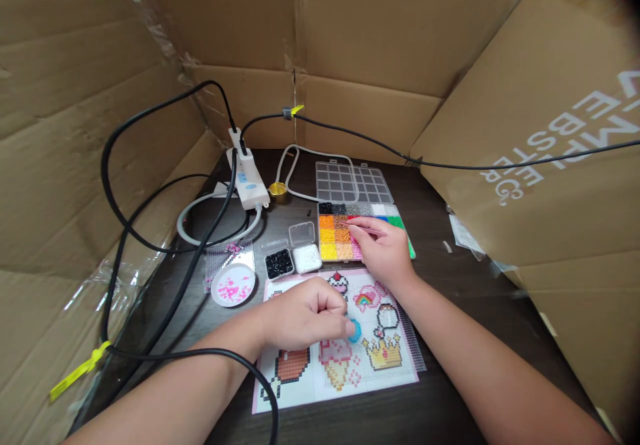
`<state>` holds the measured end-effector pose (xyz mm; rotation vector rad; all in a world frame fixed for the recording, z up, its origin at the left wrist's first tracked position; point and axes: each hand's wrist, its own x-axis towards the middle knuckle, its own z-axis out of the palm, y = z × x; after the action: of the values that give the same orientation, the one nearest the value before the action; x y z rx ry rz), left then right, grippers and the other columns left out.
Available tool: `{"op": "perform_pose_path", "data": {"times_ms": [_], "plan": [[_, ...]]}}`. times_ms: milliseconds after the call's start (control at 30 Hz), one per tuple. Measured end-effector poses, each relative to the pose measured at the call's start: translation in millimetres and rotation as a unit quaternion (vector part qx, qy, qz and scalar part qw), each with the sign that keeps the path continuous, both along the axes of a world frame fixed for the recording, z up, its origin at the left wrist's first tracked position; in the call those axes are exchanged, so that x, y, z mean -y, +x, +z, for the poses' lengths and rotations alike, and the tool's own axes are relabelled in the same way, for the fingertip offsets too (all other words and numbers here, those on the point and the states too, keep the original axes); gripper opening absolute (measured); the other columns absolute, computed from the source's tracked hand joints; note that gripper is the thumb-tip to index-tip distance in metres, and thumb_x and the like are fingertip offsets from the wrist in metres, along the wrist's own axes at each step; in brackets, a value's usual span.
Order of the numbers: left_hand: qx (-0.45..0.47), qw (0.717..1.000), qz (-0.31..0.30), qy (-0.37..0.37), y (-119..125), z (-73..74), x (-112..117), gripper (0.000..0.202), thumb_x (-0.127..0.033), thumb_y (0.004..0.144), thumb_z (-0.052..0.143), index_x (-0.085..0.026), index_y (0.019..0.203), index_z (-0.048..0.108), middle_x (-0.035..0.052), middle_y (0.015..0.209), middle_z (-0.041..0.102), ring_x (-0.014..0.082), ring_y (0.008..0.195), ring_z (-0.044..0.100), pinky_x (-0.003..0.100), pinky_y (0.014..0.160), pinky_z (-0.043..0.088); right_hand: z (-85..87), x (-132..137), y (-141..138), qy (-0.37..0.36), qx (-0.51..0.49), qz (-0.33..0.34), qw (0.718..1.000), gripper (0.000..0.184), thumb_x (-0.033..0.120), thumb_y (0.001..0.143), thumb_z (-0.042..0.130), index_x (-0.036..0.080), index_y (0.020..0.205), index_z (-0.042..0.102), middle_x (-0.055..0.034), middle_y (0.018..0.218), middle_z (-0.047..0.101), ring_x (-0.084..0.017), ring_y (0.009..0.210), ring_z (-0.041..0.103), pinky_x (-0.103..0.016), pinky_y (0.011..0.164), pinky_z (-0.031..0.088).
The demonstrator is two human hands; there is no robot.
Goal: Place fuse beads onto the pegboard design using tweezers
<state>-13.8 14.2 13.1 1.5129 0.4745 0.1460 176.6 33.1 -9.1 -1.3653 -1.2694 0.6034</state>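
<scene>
Pink tweezers (369, 231), multicoloured chequered bead box (335, 260), blue ring (357, 329), pink-edged white sheet (300, 398), pixelated yellow crown (383, 355).

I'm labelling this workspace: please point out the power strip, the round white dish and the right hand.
Power strip (253, 183), head view: middle of its casing.
Round white dish (215, 287), head view: left rim.
Right hand (386, 253), head view: back of the hand.

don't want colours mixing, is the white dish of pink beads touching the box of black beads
Apart: the head view shows a strip of dark tabletop between the white dish and the box of black beads.
</scene>
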Motion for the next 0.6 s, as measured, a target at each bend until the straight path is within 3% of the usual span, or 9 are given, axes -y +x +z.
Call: {"op": "perform_pose_path", "data": {"times_ms": [600], "plan": [[0.006,1.000,-0.005,0.000,0.2,-0.3,0.0,0.052,-0.042,0.084,0.064,-0.020,0.050,0.030,-0.0088,0.049,0.025,0.0064,0.048,0.022,0.027,0.048,0.016,-1.6,-2.0,-0.2,-0.012,-0.002,-0.002,1.000,0.012,0.028,0.080,0.071,0.019,0.082,0.078,-0.0063,0.087,0.081,-0.021,0.081,0.076,-0.034,0.078,0.062]]}}
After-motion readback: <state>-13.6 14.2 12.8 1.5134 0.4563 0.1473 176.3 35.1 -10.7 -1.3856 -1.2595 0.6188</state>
